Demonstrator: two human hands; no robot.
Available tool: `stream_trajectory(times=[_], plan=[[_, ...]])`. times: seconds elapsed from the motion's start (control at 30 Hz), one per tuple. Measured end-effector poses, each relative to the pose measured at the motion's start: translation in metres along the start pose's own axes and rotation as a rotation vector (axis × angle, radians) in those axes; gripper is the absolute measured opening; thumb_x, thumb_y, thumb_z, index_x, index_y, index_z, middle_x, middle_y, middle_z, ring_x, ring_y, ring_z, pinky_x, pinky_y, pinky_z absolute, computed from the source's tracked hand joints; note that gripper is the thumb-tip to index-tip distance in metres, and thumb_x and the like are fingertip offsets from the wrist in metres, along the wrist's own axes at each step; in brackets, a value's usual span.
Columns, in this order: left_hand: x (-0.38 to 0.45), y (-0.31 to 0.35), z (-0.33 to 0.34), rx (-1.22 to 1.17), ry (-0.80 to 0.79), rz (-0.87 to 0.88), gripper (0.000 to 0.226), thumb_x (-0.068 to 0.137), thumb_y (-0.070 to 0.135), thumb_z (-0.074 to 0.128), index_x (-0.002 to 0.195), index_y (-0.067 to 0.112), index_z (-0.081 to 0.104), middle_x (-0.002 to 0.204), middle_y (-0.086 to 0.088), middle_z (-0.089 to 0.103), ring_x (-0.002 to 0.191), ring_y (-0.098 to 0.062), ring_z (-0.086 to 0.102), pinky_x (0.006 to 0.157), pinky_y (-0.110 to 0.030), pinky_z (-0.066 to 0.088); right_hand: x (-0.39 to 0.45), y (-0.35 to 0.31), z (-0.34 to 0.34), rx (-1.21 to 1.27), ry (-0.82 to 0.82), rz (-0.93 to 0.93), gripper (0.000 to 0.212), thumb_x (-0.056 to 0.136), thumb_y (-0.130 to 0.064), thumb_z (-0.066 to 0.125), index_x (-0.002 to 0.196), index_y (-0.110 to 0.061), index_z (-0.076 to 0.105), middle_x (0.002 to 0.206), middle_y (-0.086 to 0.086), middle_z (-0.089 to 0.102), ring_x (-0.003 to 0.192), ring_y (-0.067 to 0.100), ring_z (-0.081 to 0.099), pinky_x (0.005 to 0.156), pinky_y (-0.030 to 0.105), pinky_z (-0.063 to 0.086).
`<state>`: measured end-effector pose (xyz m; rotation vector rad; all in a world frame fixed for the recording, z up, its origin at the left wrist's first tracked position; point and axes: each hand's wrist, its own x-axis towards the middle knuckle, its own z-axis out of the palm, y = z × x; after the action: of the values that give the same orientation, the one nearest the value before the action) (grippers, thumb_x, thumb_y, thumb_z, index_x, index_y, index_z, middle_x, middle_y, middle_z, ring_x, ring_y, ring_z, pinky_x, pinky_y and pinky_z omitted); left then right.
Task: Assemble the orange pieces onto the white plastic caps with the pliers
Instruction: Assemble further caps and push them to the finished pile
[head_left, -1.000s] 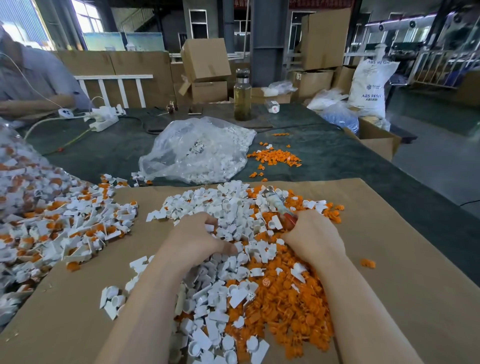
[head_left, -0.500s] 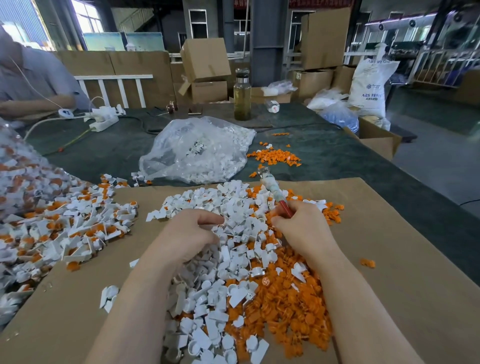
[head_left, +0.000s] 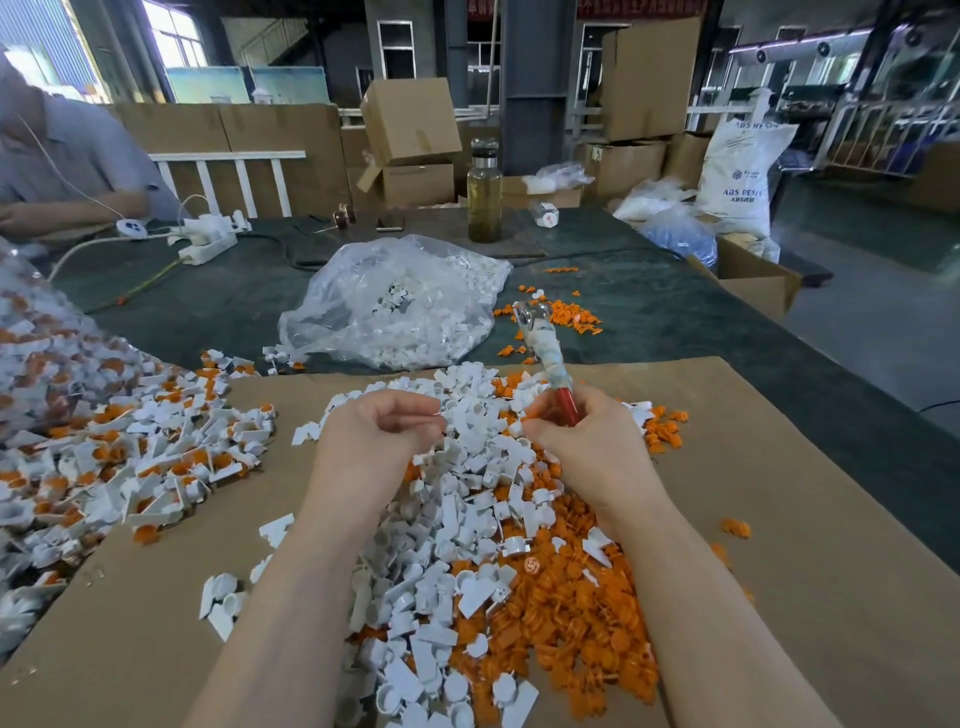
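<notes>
A heap of loose white plastic caps (head_left: 467, 509) and orange pieces (head_left: 561, 618) lies on the brown cardboard sheet (head_left: 779, 597) in front of me. My right hand (head_left: 587, 441) grips the red handles of the pliers (head_left: 545, 358), whose taped jaws point up and away over the table. My left hand (head_left: 384, 431) hovers over the white caps with fingers curled; a small white cap shows at its fingertips, mostly hidden. What the right fingertips hold besides the handles is hidden.
Assembled white-and-orange caps (head_left: 130, 457) pile up at the left. A clear bag of white caps (head_left: 395, 306) and scattered orange pieces (head_left: 561, 317) lie on the dark table beyond. A bottle (head_left: 484, 192), power strip (head_left: 208, 241), boxes and a seated person (head_left: 67, 166) are farther back.
Both hands have lifted out of the heap and moved away from me. The pliers have swung more upright, jaws rising above the table. The left hand came up with its fingers curled.
</notes>
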<state>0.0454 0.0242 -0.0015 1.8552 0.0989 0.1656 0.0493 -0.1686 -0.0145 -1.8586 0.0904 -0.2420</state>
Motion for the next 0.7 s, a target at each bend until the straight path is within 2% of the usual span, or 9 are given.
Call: stream_trajectory(times=[0.07, 0.2, 0.33, 0.53, 0.7], plan=[[-0.003, 0.004, 0.004, -0.082, 0.013, 0.012, 0.021, 0.084, 0.007, 0.076, 0.09, 0.028, 0.075, 0.078, 0.016, 0.075, 0.073, 0.007, 0.068, 0.057, 0.0, 0.043, -0.001, -0.002, 0.001, 0.022, -0.004, -0.026, 0.015, 0.082, -0.013, 0.072, 0.076, -0.026, 0.067, 0.064, -0.013, 0.061, 0.055, -0.004, 0.052, 0.045, 0.009, 0.041], [-0.008, 0.009, 0.016, -0.146, 0.019, 0.043, 0.019, 0.084, 0.011, 0.076, 0.093, 0.028, 0.075, 0.079, 0.016, 0.076, 0.075, 0.004, 0.069, 0.062, -0.003, 0.045, -0.003, -0.004, 0.004, 0.053, -0.005, -0.079, 0.012, 0.083, -0.015, 0.073, 0.076, -0.024, 0.068, 0.071, -0.006, 0.065, 0.059, -0.001, 0.053, 0.051, 0.008, 0.042], [-0.01, 0.013, 0.026, -0.242, 0.055, 0.031, 0.015, 0.083, 0.014, 0.078, 0.088, 0.028, 0.076, 0.077, 0.011, 0.076, 0.07, 0.001, 0.07, 0.063, -0.006, 0.05, -0.003, -0.005, 0.008, 0.118, -0.001, -0.083, 0.01, 0.083, -0.013, 0.073, 0.078, -0.021, 0.068, 0.069, -0.012, 0.065, 0.06, -0.003, 0.054, 0.052, 0.006, 0.042], [-0.01, 0.015, 0.031, -0.36, 0.036, -0.124, 0.012, 0.081, 0.015, 0.08, 0.086, 0.024, 0.075, 0.075, 0.003, 0.076, 0.063, -0.005, 0.068, 0.06, -0.013, 0.054, -0.004, -0.005, 0.01, 0.219, 0.02, -0.066, 0.012, 0.082, -0.014, 0.073, 0.078, -0.024, 0.067, 0.073, -0.014, 0.066, 0.068, -0.003, 0.059, 0.057, 0.006, 0.044], [-0.013, 0.019, 0.038, -0.51, 0.03, -0.21, 0.012, 0.082, 0.008, 0.078, 0.093, 0.009, 0.073, 0.075, -0.005, 0.077, 0.068, -0.013, 0.073, 0.061, -0.02, 0.058, -0.005, -0.006, 0.012, 0.188, 0.048, -0.129, 0.012, 0.083, -0.021, 0.075, 0.078, -0.023, 0.065, 0.072, -0.016, 0.064, 0.067, -0.004, 0.057, 0.067, 0.018, 0.044]])
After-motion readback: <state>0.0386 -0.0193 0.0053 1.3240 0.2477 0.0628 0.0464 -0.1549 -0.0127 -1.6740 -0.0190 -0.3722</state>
